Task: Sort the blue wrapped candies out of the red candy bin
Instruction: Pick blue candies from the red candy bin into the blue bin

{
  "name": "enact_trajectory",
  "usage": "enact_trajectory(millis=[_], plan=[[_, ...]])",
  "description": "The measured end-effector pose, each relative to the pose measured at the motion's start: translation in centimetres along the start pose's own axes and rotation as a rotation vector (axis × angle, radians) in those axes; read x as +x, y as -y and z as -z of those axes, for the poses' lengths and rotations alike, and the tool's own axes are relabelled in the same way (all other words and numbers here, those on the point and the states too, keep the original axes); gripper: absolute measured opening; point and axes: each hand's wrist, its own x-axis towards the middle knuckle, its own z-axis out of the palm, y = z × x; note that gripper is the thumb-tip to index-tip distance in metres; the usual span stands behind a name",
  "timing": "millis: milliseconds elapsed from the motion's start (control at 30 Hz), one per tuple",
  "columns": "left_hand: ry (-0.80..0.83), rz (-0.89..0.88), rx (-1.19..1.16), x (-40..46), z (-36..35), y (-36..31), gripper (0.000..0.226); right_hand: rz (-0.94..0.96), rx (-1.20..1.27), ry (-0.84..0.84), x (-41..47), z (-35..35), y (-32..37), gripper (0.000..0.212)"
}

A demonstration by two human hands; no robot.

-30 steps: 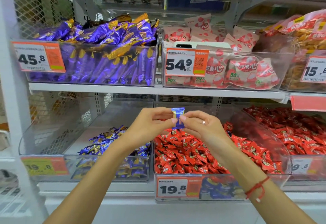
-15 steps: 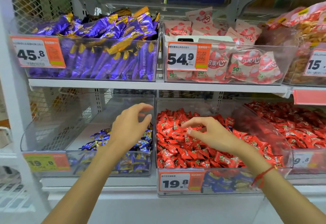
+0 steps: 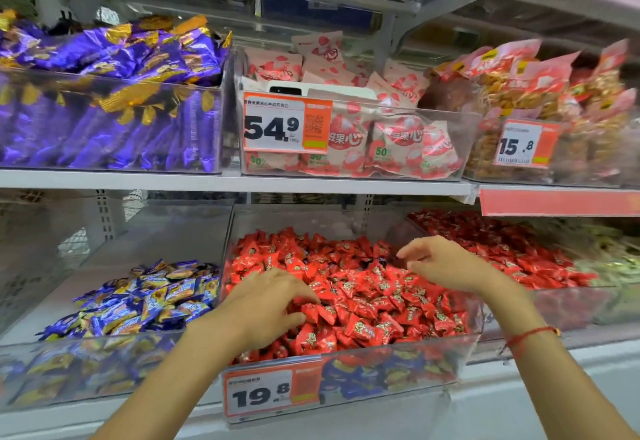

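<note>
The clear red candy bin (image 3: pixel 349 349) on the lower shelf is heaped with red wrapped candies (image 3: pixel 360 287). Several blue wrapped candies (image 3: pixel 363 377) show through its front wall, low down beside the 19.8 price tag. My left hand (image 3: pixel 266 304) lies on the red candies at the bin's front left, fingers spread and pressing into the pile. My right hand (image 3: pixel 440 263) hovers over the back right of the pile with loosely bent fingers and holds nothing. To the left stands the clear bin (image 3: pixel 104 346) of blue wrapped candies (image 3: pixel 145 297).
The shelf board (image 3: pixel 242 181) runs just above the lower bins. On it stand bins of purple packets (image 3: pixel 114 93), pink-white packets (image 3: pixel 381 141) and snack bags (image 3: pixel 554 100). Another bin of red candies (image 3: pixel 502 242) sits to the right.
A second ago both hands held one blue candy above the bins. My left hand then passed over the blue bin and is now on the red candies, empty; my right hand shifted back and right.
</note>
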Motion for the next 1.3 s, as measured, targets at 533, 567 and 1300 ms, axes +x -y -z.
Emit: enact_trajectory(millis=[533, 567, 1300], plan=[[-0.426, 0.177, -0.310, 0.9, 0.7, -1.1, 0.036, -0.028, 0.194, 0.087, 3.5, -11.1, 7.3, 0.051], [-0.460, 0.180, -0.328, 0.8, 1.1, -1.4, 0.035, 0.007, 0.289, 0.117, 2.9, -10.7, 7.5, 0.052], [0.203, -0.119, -0.004, 18.7, -4.9, -6.0, 0.044, 0.039, -0.162, -0.537, -0.8, -4.0, -5.9, 0.052]])
